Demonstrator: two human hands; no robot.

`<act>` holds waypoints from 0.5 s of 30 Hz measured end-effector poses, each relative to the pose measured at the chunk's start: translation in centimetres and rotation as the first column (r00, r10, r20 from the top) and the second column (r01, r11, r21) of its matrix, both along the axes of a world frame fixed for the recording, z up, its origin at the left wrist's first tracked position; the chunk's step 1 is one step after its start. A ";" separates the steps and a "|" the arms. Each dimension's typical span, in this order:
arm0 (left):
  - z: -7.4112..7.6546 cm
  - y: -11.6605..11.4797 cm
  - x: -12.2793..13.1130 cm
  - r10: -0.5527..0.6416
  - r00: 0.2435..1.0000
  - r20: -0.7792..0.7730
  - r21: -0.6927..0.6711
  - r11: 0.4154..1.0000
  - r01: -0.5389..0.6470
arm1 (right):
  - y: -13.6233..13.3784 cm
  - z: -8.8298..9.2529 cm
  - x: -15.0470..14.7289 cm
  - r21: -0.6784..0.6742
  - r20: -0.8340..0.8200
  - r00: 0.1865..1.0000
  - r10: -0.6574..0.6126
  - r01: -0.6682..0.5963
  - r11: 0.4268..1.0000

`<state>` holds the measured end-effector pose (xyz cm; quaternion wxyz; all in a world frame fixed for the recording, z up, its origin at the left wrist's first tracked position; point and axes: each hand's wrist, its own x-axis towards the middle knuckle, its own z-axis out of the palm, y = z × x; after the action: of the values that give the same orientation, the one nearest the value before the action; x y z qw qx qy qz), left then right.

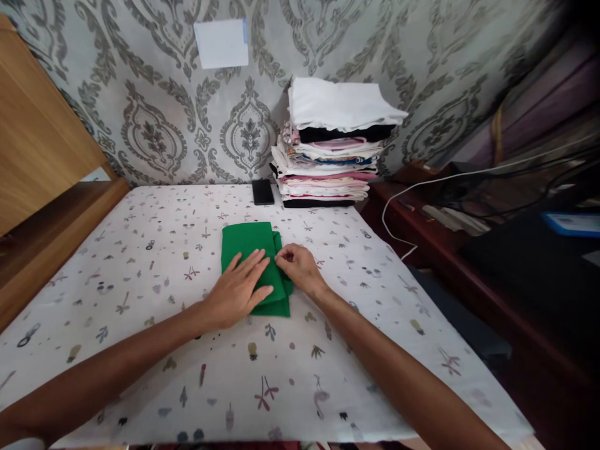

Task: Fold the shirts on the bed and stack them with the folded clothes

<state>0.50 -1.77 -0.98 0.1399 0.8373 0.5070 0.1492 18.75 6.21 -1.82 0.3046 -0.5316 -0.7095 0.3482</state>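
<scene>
A green cloth (246, 239), folded into a compact rectangle, lies on the patterned sheet in front of me. Across its lower part rests my left hand (241, 284), flat with the fingers spread. My right hand (299, 265) is at the cloth's right edge, thumb and fingertips pinched together on a fold there. A second layer of the green fabric sticks out to the right and bottom beneath the top panel. What kind of garment it is, I cannot tell.
A tall stack of folded clothes (335, 156) stands by the wall, a white one on top. Left of it lies a black phone (262, 192). Wooden furniture (47, 125) borders the left. On the right, a white cable (450, 178) hangs over a dark red desk (431, 231).
</scene>
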 end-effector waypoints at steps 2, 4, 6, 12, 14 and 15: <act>-0.9 -0.5 0.7 -0.056 0.997 -0.061 0.045 0.997 0.059 | 0.2 -0.1 0.5 -0.019 0.044 0.998 0.035 -0.034 0.999; -1.5 -0.7 1.3 -0.092 0.991 -0.099 0.094 0.990 0.101 | 0.5 -0.3 0.9 -0.009 0.104 0.993 0.056 -0.055 0.998; -1.7 -0.8 1.6 -0.108 0.990 -0.096 0.110 0.987 0.118 | 1.0 -0.3 1.1 0.050 0.125 0.992 0.020 -0.026 0.998; -0.5 -2.7 -0.7 0.213 0.935 0.284 0.025 0.973 -0.229 | 5.9 1.5 -0.8 0.206 0.257 0.953 0.162 -0.218 0.954; 0.0 -3.8 -2.4 0.435 0.776 0.457 -0.110 0.893 -0.436 | 8.5 2.1 -2.2 0.104 0.298 0.904 0.306 -0.349 0.931; 0.2 -4.2 -3.2 0.527 0.682 0.507 -0.228 0.845 -0.483 | 9.9 2.3 -3.0 0.045 0.298 0.884 0.359 -0.389 0.920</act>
<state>-2.75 -6.01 -0.81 0.2648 0.5793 0.6607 0.3972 15.77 16.07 0.48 0.1539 -0.4125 -0.8519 0.2835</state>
